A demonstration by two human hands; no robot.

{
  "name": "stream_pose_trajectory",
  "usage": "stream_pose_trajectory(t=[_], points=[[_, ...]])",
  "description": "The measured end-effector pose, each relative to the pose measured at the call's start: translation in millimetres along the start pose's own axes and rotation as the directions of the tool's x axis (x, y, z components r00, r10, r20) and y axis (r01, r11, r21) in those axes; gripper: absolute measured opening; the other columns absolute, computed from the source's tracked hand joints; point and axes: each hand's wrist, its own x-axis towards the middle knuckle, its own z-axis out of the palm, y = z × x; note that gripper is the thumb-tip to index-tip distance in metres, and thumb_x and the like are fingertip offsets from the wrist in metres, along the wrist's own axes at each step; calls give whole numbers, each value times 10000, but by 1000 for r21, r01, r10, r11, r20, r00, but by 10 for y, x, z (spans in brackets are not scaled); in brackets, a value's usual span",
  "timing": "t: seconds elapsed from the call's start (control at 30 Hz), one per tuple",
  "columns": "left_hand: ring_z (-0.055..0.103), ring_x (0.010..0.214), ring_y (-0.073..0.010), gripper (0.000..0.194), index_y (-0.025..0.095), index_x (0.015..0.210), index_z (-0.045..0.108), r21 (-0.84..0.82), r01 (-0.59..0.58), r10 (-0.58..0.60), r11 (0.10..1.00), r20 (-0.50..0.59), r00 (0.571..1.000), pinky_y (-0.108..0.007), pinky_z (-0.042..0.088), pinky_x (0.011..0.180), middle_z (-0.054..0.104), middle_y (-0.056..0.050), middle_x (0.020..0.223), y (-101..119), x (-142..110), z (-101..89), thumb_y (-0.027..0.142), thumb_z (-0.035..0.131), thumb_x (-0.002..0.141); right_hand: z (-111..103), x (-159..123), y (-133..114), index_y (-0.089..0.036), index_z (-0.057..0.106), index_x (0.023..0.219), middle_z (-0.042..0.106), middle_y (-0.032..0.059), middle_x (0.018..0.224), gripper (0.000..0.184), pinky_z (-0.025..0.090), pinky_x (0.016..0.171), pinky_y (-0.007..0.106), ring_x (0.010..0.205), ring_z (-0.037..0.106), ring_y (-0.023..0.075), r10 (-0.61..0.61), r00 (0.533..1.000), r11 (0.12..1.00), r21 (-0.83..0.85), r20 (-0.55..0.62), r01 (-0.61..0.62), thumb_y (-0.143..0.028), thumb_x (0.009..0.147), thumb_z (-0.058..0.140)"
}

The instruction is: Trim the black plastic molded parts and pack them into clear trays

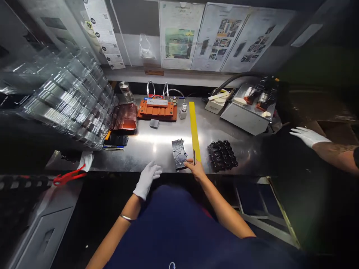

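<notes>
A grey cast-metal housing point(179, 153) with ribs and screw bosses lies near the front edge of the steel bench. At its lower right corner is my bare right hand point(195, 169), the fingers touching the housing. That hand is closed around a slim, dark, pen-like tool point(194, 157) pointing up; its exact kind cannot be made out. My left hand point(147, 178), in a white glove, hovers at the bench edge left of the housing. Its fingers are stretched out and nothing is in it. To the right sits a tray of black parts point(223, 155).
Yellow tape point(193, 125) runs along the bench point(165, 140). Behind stand an orange fixture point(157, 109), a small bottle point(183, 111) and a grey block point(154, 123). Stacked clear trays point(75, 97) rise at left, a grey machine point(246, 110) at right. A co-worker's gloved hand point(310, 137) reaches in.
</notes>
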Motion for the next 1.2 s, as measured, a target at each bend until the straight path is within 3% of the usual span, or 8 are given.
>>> stream_pose_trajectory(t=[0.07,0.17,0.33,0.47,0.57,0.7,0.9,1.2], points=[[668,772,-160,500,131,1183,537,-29,-86,83,996,-73,994,-284,533,694,686,-112,977,89,-9,147,360,679,761,260,-164,-153,-160,637,789,635,32,661,449,466,606,314,642,607,192,-23,961,999,46,275,11,-542,583,754],[652,843,-182,438,121,1055,595,28,-217,218,976,-209,953,-289,528,734,680,-104,991,162,-138,39,423,666,746,403,-330,-401,-178,646,881,656,31,766,472,437,528,267,578,546,129,-74,809,994,104,583,16,-611,692,655],[640,916,-206,472,131,1114,603,192,-226,266,955,-220,939,-322,513,812,681,-98,1030,256,-641,-334,475,606,791,251,-236,-745,-202,594,1120,628,25,860,474,441,461,220,525,483,77,-88,737,994,108,670,20,-542,790,582],[630,967,-214,447,139,1154,608,253,-204,268,946,-249,931,-337,494,874,680,-98,1071,383,-950,-350,433,570,819,266,-272,-897,-196,610,1116,625,25,871,439,479,486,221,519,488,67,-171,626,985,153,761,83,-523,829,544],[619,1016,-223,433,153,1168,613,287,-187,264,940,-258,929,-338,482,904,674,-93,1119,440,-1056,-346,413,557,826,396,-342,-959,-187,622,1070,602,2,751,407,446,451,210,483,485,71,-186,637,982,115,748,151,-513,866,492],[588,1103,-222,452,170,1236,575,345,-198,285,917,-222,932,-330,445,965,646,-86,1199,407,-1110,-462,404,531,851,558,-352,-1034,-194,566,1207,651,27,829,371,523,634,269,644,602,118,-285,631,942,88,722,324,-377,917,425],[569,1154,-218,461,184,1285,548,371,-263,334,891,-141,932,-324,424,1003,621,-78,1257,338,-1157,-589,389,500,875,689,-425,-1217,-239,569,1249,661,67,1145,355,465,907,342,1042,613,205,-459,561,689,-122,690,714,-295,945,395],[536,1208,-216,496,187,1342,509,378,-307,367,874,-97,925,-320,389,1053,603,-72,1288,332,-1174,-662,364,502,879,816,-634,-1419,-178,647,914,698,61,888,375,353,647,240,773,619,156,-406,596,380,-465,693,800,-391,989,348]])
